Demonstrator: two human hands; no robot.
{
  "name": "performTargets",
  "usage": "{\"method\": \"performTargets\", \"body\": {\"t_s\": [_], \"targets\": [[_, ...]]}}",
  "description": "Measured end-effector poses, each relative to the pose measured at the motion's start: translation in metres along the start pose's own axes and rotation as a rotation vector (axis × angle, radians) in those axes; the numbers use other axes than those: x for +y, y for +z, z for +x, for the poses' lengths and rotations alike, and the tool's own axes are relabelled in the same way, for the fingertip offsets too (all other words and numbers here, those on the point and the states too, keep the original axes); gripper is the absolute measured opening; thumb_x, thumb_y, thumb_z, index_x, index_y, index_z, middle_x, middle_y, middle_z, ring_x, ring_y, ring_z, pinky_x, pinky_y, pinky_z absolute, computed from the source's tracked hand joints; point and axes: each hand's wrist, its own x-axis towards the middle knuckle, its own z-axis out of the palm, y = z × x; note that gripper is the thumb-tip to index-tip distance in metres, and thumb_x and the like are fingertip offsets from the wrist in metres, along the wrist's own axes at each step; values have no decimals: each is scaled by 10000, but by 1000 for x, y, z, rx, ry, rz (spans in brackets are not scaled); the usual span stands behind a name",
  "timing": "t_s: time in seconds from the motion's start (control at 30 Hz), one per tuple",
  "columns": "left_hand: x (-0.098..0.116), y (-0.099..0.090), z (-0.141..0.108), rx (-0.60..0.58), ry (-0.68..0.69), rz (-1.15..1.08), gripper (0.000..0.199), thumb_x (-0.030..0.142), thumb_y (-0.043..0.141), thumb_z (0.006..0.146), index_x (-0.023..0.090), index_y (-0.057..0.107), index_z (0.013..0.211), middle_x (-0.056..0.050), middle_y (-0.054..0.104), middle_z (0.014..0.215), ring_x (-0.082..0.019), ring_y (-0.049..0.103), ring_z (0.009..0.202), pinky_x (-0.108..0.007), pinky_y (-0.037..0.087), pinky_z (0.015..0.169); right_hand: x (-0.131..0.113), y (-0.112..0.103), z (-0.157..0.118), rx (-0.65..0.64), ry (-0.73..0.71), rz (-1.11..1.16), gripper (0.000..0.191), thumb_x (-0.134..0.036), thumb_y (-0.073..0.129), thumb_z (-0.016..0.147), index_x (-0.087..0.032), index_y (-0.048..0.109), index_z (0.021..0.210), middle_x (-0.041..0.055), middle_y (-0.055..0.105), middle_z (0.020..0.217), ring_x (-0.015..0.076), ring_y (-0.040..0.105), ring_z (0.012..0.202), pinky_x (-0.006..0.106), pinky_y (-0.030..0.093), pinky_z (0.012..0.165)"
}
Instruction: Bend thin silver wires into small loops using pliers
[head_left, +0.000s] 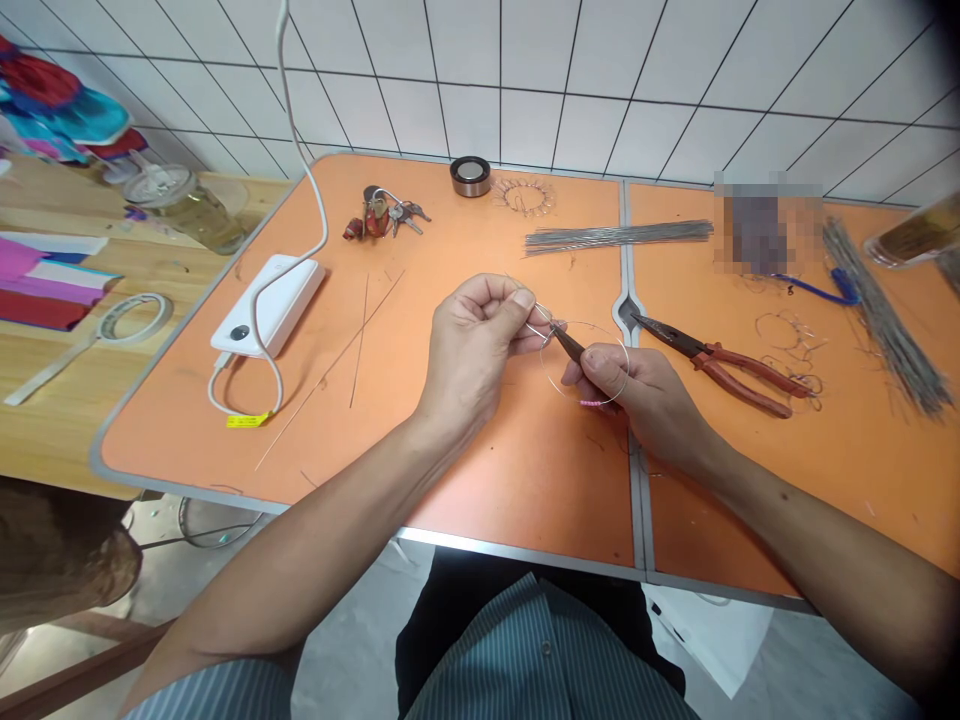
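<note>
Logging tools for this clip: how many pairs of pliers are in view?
2. The red-handled needle-nose pliers lie on the orange tabletop; the dark-nosed pliers are held in the right hand. Others could be hidden.

I log a white grid-tiled wall (480,90) behind the orange folding table (517,500), wooden table (45,430) at its left, grey concrete floor (352,640) beneath it.
</note>
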Motion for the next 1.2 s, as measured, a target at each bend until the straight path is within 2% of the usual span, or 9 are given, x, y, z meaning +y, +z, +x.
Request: {"method": "performTargets", "body": {"t_s": [0.07, 0.2, 0.3, 0.4, 0.57, 0.73, 0.97, 1.07, 1.2], "targets": [[0, 0, 0, -1, -2, 0, 278, 356, 914, 869, 211, 686, 807, -11, 764, 771, -130, 748, 715, -223, 619, 687, 0, 0, 0, 4, -12, -23, 555, -707, 618, 1050, -205, 768, 869, -9, 523, 695, 148, 425, 631, 322, 302, 588], [1, 0, 0, -2, -26, 7, 311, 384, 939, 853, 215, 681, 814, -10, 762, 764, -165, 789, 757, -242, 619, 683, 1, -3, 1, 29, -40, -134, 568, -734, 588, 1055, -216, 772, 913, 23, 622, 764, 189, 552, 720, 341, 408, 671], [3, -1, 2, -21, -34, 11, 331, 386, 953, 840, 217, 670, 810, -2, 755, 746, -179, 805, 759, -248, 611, 667, 1, -7, 2, 62, -166, -325, 558, -725, 555, 1075, -234, 731, 878, 44, 668, 808, 219, 597, 773, 370, 427, 730], [5, -3, 4, -57, -25, 29, 348, 404, 964, 829, 222, 667, 827, 0, 764, 754, -182, 814, 761, -243, 610, 662, 0, -14, 3, 75, -324, -513, 527, -657, 502, 1120, -251, 673, 832, 53, 643, 799, 231, 577, 773, 392, 416, 748], [5, -6, 6, -150, 14, 70, 377, 461, 961, 835, 223, 669, 859, -17, 794, 792, -183, 823, 788, -231, 611, 672, -4, -26, 2, 54, -410, -686, 442, -576, 471, 1144, -278, 692, 905, 66, 649, 819, 255, 597, 800, 415, 431, 764], [7, -10, 10, -215, -10, 114, 410, 478, 981, 806, 218, 671, 868, -30, 795, 776, -211, 842, 835, -243, 622, 705, -5, -41, 1, 26, -444, -838, 377, -507, 468, 1150, -283, 728, 994, 88, 695, 904, 276, 626, 871, 428, 444, 785], [10, -15, 15, -334, 63, 140, 428, 520, 974, 811, 205, 691, 869, -39, 793, 797, -213, 837, 831, -275, 650, 744, -12, -46, -1, 42, -475, -922, 382, -473, 483, 1133, -249, 737, 956, 95, 682, 872, 271, 627, 839, 417, 437, 734], [10, -18, 19, -348, 124, 175, 433, 542, 951, 836, 200, 690, 887, -30, 789, 797, -204, 838, 831, -244, 637, 702, -13, -45, -1, 90, -427, -868, 293, -408, 547, 1097, -255, 710, 907, 75, 702, 851, 253, 641, 807, 399, 442, 731], [10, -19, 22, -370, 166, 177, 427, 525, 942, 854, 193, 676, 890, -10, 782, 781, -173, 817, 743, -216, 613, 635, -21, -44, -1, 194, -268, -774, 152, -322, 698, 971, -250, 685, 838, 22, 688, 776, 206, 598, 700, 358, 406, 661]]}}
